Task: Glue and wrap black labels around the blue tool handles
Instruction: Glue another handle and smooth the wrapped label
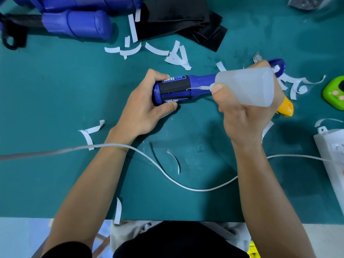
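Left hand [143, 107] curled round butt end of blue handle [197, 82], held just above green tabletop [55, 94]. Black label [175, 86] sits round the handle's thick part. Right hand [240, 116] grips translucent glue bottle [247, 86], nozzle touching handle at label's edge. Spare black labels [186, 25] and more blue handles [78, 25] lie at far edge; white paper strips [176, 54] scattered about.
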